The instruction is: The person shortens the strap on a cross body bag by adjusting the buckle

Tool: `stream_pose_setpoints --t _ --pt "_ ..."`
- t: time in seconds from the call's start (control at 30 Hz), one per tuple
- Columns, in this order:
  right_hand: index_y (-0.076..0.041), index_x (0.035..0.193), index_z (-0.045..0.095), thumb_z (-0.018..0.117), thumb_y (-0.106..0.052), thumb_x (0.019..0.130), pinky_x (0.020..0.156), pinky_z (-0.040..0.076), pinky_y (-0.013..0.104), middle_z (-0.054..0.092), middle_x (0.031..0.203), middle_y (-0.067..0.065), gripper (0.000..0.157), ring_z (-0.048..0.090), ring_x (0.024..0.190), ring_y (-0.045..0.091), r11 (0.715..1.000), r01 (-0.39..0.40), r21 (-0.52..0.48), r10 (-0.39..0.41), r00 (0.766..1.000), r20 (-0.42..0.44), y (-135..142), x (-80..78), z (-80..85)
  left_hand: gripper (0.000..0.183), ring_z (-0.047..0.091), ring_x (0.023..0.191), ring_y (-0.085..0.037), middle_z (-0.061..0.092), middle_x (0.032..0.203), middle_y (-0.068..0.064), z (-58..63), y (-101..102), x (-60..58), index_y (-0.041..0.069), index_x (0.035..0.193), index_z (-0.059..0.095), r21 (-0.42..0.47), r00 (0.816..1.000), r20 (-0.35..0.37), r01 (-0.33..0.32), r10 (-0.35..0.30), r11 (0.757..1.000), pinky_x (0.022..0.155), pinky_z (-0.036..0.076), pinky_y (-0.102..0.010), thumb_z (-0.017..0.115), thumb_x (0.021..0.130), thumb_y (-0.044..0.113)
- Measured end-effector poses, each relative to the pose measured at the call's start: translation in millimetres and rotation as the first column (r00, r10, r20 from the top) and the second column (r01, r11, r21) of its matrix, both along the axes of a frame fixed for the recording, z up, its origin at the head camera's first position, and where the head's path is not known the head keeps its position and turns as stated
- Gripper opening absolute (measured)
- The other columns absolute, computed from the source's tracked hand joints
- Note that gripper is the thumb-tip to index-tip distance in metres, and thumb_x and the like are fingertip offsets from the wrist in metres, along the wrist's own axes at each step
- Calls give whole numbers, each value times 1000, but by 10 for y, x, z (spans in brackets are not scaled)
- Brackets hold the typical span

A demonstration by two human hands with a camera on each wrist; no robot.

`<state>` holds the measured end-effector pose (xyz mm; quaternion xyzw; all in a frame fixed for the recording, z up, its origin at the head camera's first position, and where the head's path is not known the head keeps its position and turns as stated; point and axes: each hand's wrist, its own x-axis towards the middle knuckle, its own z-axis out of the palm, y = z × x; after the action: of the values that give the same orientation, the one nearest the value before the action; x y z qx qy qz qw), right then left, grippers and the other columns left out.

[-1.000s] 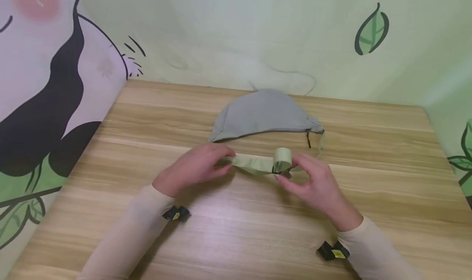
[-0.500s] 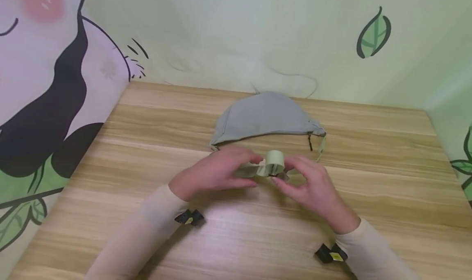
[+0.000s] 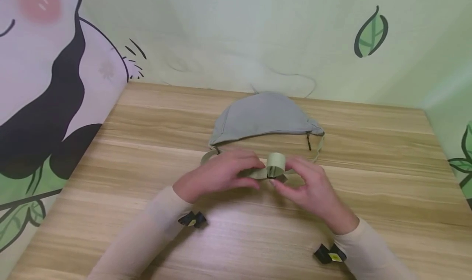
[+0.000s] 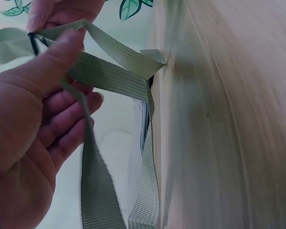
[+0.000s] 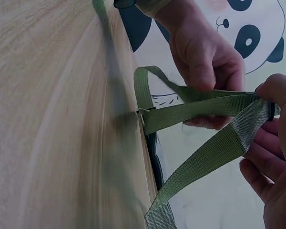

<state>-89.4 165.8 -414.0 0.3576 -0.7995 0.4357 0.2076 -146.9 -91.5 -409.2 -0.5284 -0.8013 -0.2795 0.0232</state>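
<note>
Evidently webbing work: a sage-green strap (image 3: 258, 174) is held up off the wooden table (image 3: 236, 247), between the person and a grey half-moon waist bag (image 3: 263, 116). The stretch in hand lies crosswise, long axis left to right; a loop (image 3: 275, 161) rises from it, curling upward, hollow roughly facing the person. Small black slider (image 5: 271, 112) at the loop's foot; exact type unclear. Left hand (image 3: 223, 171) pinches the strap, thumb over fingers; right hand (image 3: 311, 181) pinches it at the slider. Hands near each other, not touching.

Risks, as I judge: a slack right thumb could let the loop collapse; a hard pull from the left could shrink it; hanging lengths might twist or snag, or tug the bag along.

Beyond, the bag also lies left-right, curved edge towards the painted wall (image 3: 221, 34), zip pull (image 3: 309, 142) pointing back at the person.
</note>
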Motion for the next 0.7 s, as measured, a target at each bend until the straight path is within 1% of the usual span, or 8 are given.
stream_pose_setpoints --t 0.07,0.13,0.27,0.33,0.4,0.5,0.6,0.7 --pt "1 114 75 87 3 75 97 58 13 80 105 13 41 77 90 27 1000 -6 -1 6 1000 0 1 -3 -2 37 69 101 -12 76 111 2 -6 -32 -2 10 120 75 15 1000 18 -18 17 1000 95 58 -29 87 92 31" --pt "1 114 75 87 3 75 96 58 14 81 105 13 41 77 89 27 1000 -6 2 6 1000 -1 1 -2 -3 35 68 98 -11 76 108 3 -7 -57 -5 11 118 76 37 999 18 -33 32 999 93 58 -29 87 92 31" --pt "2 116 74 87 3 75 95 59 14 80 106 14 43 77 89 27 1000 -9 4 9 1000 -9 0 -6 -3 29 70 96 -13 77 105 2 12 -118 0 9 113 77 84 999 -16 -49 51 995 93 60 -29 87 92 27" --pt "2 117 74 87 2 74 96 59 15 81 106 14 44 78 90 27 1000 -6 3 6 1000 -10 5 -8 -2 29 71 98 -14 77 105 1 11 -162 -1 9 112 78 87 998 -31 -60 63 994 93 60 -30 88 91 26" --pt "1 118 74 87 2 74 97 58 15 81 106 14 45 77 90 26 1000 1 -4 -1 1000 -7 18 -9 1 29 72 99 -15 77 106 0 10 -217 -2 8 113 78 69 996 -35 -79 81 995 93 61 -31 88 91 26" --pt "1 118 74 86 1 75 98 57 14 81 104 13 44 77 91 24 1000 8 -20 -9 1000 -5 54 -14 9 29 73 100 -15 78 107 0 8 -302 -12 8 113 79 13 992 -26 -119 120 993 93 62 -32 87 92 26" --pt "1 117 74 86 1 76 98 56 14 81 102 13 43 76 91 22 999 8 -32 -9 1000 -9 94 -23 16 29 74 100 -15 78 108 0 5 -401 -22 8 114 79 -38 987 -12 -163 162 986 94 63 -33 87 93 26" --pt "2 117 74 86 1 77 99 56 14 81 103 14 42 76 92 21 999 6 -38 -7 1000 -10 129 -30 23 28 75 100 -15 79 108 -1 12 -485 -31 8 113 79 -71 980 1 -197 197 978 93 63 -35 88 92 24"
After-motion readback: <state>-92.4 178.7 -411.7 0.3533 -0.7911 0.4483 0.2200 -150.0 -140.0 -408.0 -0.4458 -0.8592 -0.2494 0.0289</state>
